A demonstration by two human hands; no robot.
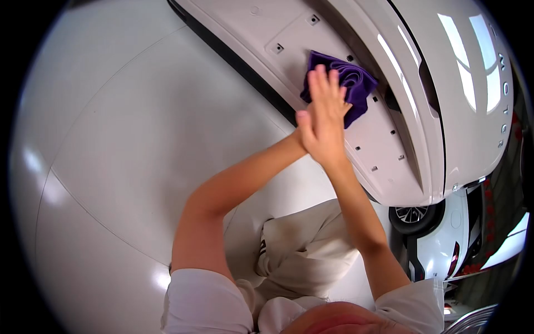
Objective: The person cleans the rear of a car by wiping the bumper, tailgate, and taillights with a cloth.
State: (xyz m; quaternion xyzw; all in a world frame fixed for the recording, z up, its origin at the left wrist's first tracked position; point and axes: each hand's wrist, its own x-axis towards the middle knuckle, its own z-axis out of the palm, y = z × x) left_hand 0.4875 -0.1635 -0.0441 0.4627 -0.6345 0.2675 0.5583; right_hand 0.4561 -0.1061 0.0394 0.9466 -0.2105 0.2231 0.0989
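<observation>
A bunched purple cloth (360, 92) lies on the pale recessed panel (384, 146) of a car's rear. My right hand (327, 119) is on top, its fingers stretched out toward the cloth and its thumb to the left. Beneath it is my left hand (347, 107), mostly covered. Only a bit of its fingers shows at the right, beside the cloth, and its forearm comes in from the left. How the left fingers lie against the cloth is hidden.
The tailgate (467, 111), with raised letters, curves along the right. A black trim edge (239, 64) borders the panel. Below stands another white car (439, 245) with a dark wheel (413, 217). Pale glossy floor (111, 128) spreads at left, under my bent legs (303, 245).
</observation>
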